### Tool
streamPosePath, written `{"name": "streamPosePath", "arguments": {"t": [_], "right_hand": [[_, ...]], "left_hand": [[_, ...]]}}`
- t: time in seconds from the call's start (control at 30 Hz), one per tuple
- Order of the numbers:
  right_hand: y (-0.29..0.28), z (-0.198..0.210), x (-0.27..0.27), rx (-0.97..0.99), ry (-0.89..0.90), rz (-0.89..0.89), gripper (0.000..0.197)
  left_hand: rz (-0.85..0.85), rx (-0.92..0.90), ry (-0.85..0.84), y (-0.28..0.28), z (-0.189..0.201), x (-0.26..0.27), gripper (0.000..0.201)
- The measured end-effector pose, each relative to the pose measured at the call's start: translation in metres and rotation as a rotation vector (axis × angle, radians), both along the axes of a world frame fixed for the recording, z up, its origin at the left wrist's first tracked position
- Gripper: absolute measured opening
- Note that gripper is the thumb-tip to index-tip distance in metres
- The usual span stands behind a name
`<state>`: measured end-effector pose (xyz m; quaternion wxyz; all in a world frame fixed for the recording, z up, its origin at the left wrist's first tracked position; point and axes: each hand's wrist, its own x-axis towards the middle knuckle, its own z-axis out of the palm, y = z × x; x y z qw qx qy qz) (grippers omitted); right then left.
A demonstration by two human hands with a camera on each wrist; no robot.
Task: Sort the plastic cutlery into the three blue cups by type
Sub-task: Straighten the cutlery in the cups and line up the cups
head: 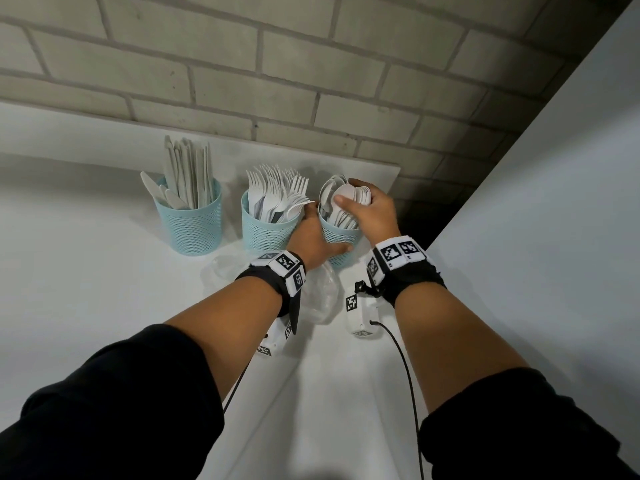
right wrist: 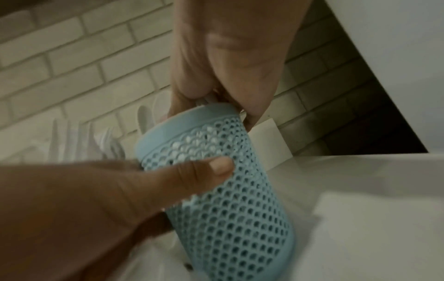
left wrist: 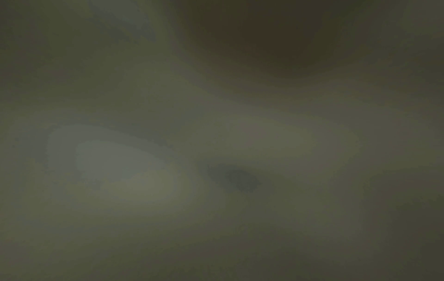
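Three blue mesh cups stand on the white counter by the brick wall. The left cup [head: 194,226] holds knives [head: 187,174], and the middle cup [head: 266,233] holds forks [head: 277,192]. My left hand [head: 313,239] grips the side of the right cup [head: 341,237], thumb across its mesh [right wrist: 216,169]. My right hand [head: 369,206] is curled over a bunch of white spoons [head: 341,199] in that cup [right wrist: 216,171], thumb on a spoon bowl. The left wrist view is dark and blurred.
A crumpled clear plastic bag [head: 318,299] lies on the counter in front of the cups. A white panel [head: 536,188] rises at the right, with a dark gap beside the wall. Cables run from the wrist cameras toward me.
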<state>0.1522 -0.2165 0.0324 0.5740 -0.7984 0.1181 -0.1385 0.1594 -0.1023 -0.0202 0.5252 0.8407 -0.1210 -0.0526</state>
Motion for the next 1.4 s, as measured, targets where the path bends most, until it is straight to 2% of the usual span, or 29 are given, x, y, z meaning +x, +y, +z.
{"name": "streamPosePath", "arguments": {"t": [0.07, 0.1, 0.17, 0.23, 0.33, 0.4, 0.47, 0.53, 0.6, 0.67, 0.73, 0.77, 0.9, 0.97, 1.03, 1.13, 1.33, 1.4], "right_hand": [[-0.007, 0.000, 0.001, 0.094, 0.015, 0.064, 0.036], [-0.010, 0.001, 0.002, 0.139, 0.037, 0.108, 0.040], [-0.012, 0.006, 0.003, 0.126, 0.111, 0.167, 0.069], [-0.009, 0.013, 0.003, 0.013, 0.139, 0.154, 0.099], [0.003, 0.018, 0.002, -0.085, 0.039, 0.165, 0.109], [0.008, 0.017, 0.003, -0.191, 0.030, 0.214, 0.097], [0.008, 0.014, 0.007, -0.264, 0.036, 0.213, 0.066], [0.009, 0.012, 0.009, -0.252, -0.022, 0.122, 0.041], [0.008, 0.008, 0.012, -0.280, -0.134, -0.015, 0.032], [0.009, 0.005, 0.012, -0.261, -0.191, -0.038, 0.038], [0.012, 0.004, 0.009, -0.180, -0.150, 0.054, 0.056], [0.013, 0.003, 0.008, -0.202, -0.128, 0.089, 0.063], [0.016, 0.004, 0.005, -0.458, -0.178, 0.022, 0.038], [0.019, 0.009, 0.004, -0.470, -0.146, 0.020, 0.034], [0.021, 0.015, 0.004, -0.388, -0.074, 0.038, 0.037], [0.020, 0.019, 0.001, -0.196, -0.001, -0.023, 0.050], [0.017, 0.027, -0.020, -0.034, 0.013, -0.099, 0.058], [0.018, 0.028, -0.028, 0.034, 0.005, -0.121, 0.059]], "left_hand": [[0.011, -0.001, -0.008, 0.000, 0.000, -0.001, 0.092], [0.018, 0.000, -0.016, 0.000, 0.000, -0.001, 0.091], [0.018, -0.001, -0.021, 0.000, 0.000, -0.001, 0.090], [0.010, -0.006, -0.023, 0.000, 0.000, -0.002, 0.091], [0.000, 0.003, -0.029, 0.000, 0.000, -0.002, 0.098], [-0.001, 0.011, -0.010, 0.000, 0.000, -0.001, 0.098], [-0.003, 0.004, -0.006, 0.000, -0.001, 0.000, 0.097], [-0.003, 0.011, -0.010, 0.001, 0.000, -0.001, 0.094], [-0.009, -0.002, 0.001, 0.001, 0.000, 0.000, 0.093], [-0.005, -0.007, -0.006, 0.001, -0.001, -0.001, 0.094], [0.003, 0.016, -0.030, 0.001, -0.001, -0.001, 0.097], [0.005, 0.030, -0.037, 0.001, -0.001, 0.000, 0.098], [0.000, 0.065, -0.007, 0.001, 0.002, -0.001, 0.101], [-0.002, 0.073, 0.001, 0.002, 0.004, -0.002, 0.104], [0.001, 0.109, -0.002, 0.003, 0.008, -0.005, 0.102], [0.004, 0.167, 0.022, 0.008, 0.015, -0.013, 0.094], [-0.084, 0.330, -0.018, 0.021, 0.038, -0.032, 0.072], [-0.134, 0.342, -0.004, 0.027, 0.047, -0.042, 0.043]]}}
